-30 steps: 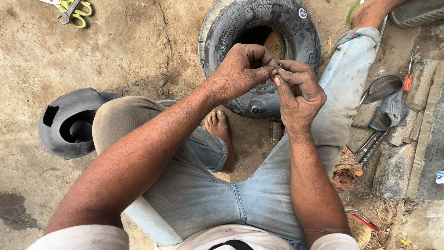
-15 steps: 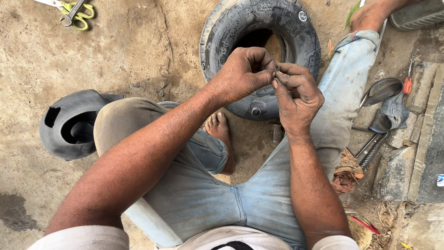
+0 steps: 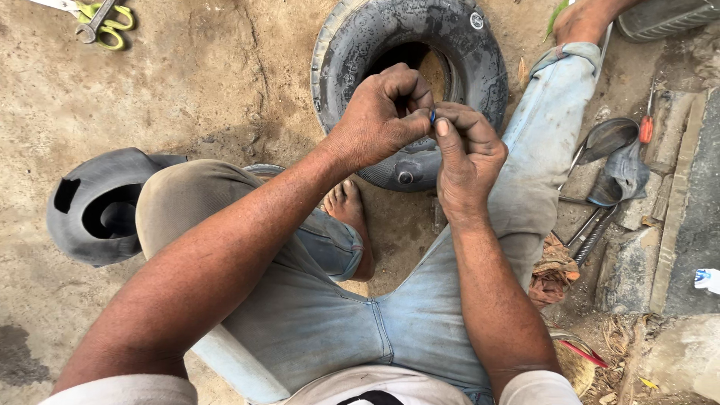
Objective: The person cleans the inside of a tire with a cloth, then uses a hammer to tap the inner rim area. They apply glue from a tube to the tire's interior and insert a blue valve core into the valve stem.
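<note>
Head view: the left hand (image 3: 379, 112) and right hand (image 3: 465, 154) meet fingertip to fingertip above a small black tyre (image 3: 409, 82) lying flat on the dirt, together pinching a tiny dark blue piece (image 3: 433, 116), too small to identify. A grey rubber tube piece (image 3: 97, 206) lies well apart by the left knee, and metal tyre levers (image 3: 600, 161) rest beside the right leg.

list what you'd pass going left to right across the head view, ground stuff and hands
grey rubber tube piece → green-handled scissors → left hand → right hand, its fingers meeting the left's over the black tyre → rust-coloured rag → metal tyre levers → red-handled screwdriver
</note>
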